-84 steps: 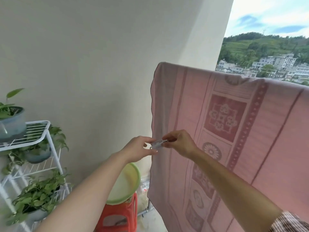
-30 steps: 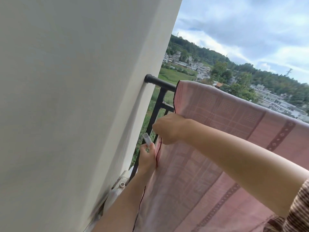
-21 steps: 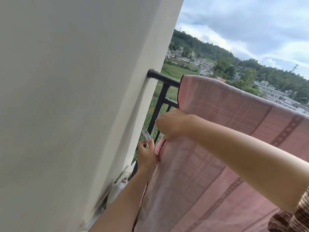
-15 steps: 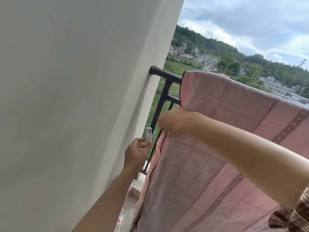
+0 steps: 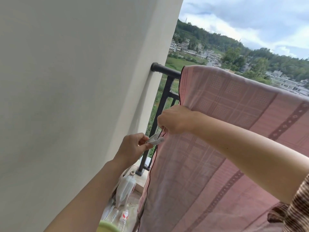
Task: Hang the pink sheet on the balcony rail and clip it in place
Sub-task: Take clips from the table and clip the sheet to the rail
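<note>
Two bare hands meet at the left edge of the pink sheet [image 5: 234, 131], which hangs draped over the black balcony rail [image 5: 165, 69] and fills the frame from about 1 o'clock down to 5 o'clock. The rail runs out from the pale wall [image 5: 75, 89] at 11 o'clock of the right hand, and only its short end next to the wall shows bare; the rest lies under the cloth.

The right hand [image 5: 177, 119] sits near the middle of the view, its fingers [image 5: 163, 126] pinched shut on the dark-trimmed hem of the sheet, gathering it just in front of the upright black bars. The left hand [image 5: 133, 146], at 7 o'clock of the right one and just beside it, holds a pale clip [image 5: 156, 139] between thumb and fingers; the clip's tip points toward 2 o'clock and touches or nearly touches the pinched hem, and I cannot tell whether it bites the cloth. Its jaws look slightly parted.

At 6 o'clock, on the floor by the foot of the rail, stands a clear plastic bottle [image 5: 126, 186] with a white neck, with smaller bottles lying beneath it. A striped sleeve [image 5: 294, 211] shows at 4 o'clock. Hills, trees and white houses lie beyond the rail at 1 o'clock.
</note>
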The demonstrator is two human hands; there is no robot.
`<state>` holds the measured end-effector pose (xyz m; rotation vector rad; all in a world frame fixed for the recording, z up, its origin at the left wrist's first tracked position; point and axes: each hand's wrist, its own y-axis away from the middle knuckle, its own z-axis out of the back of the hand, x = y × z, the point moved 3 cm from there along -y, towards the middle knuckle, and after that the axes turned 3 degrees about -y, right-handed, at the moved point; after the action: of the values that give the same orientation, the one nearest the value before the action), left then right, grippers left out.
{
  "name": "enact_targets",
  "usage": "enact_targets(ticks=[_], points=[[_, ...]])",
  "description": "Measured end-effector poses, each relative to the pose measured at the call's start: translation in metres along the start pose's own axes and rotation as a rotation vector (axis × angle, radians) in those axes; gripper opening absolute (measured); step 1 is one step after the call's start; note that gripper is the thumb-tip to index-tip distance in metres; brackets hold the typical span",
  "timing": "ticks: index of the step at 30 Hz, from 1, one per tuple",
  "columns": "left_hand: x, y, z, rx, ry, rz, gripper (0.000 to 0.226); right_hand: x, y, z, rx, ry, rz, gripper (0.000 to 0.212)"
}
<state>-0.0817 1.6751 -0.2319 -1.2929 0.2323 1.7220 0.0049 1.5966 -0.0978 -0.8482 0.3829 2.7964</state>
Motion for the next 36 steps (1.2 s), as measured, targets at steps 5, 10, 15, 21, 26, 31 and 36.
enact_targets(ticks=[5, 10, 15, 21, 26, 31, 36], points=[[-0.012, -0.016, 0.0, 0.134, -0.09, -0.065, 0.014, 0.002, 0.004, 0.0, -0.018, -0.001, 0.009, 0.039], [-0.018, -0.027, 0.004, 0.25, -0.248, -0.097, 0.011, 0.003, 0.007, 0.0, -0.056, -0.002, 0.004, 0.037], [-0.023, -0.027, 0.004, 0.274, -0.249, -0.109, 0.017, 0.007, 0.012, -0.003, -0.119, 0.055, 0.024, 0.038], [-0.02, -0.017, -0.001, 0.117, -0.13, -0.045, 0.037, 0.012, 0.025, -0.009, -0.258, 0.046, 0.09, 0.016], [-0.023, 0.015, -0.015, -0.192, -0.143, -0.057, 0.061, 0.022, 0.059, -0.021, -0.47, -0.07, 0.142, 0.032], [-0.046, 0.06, -0.053, -0.409, -0.09, -0.069, 0.042, 0.025, 0.115, -0.061, -0.68, -0.265, 0.003, 0.02], [-0.097, 0.082, -0.128, -0.168, -0.15, -0.202, 0.035, 0.012, 0.203, -0.116, -0.644, -0.482, -0.24, 0.015]])
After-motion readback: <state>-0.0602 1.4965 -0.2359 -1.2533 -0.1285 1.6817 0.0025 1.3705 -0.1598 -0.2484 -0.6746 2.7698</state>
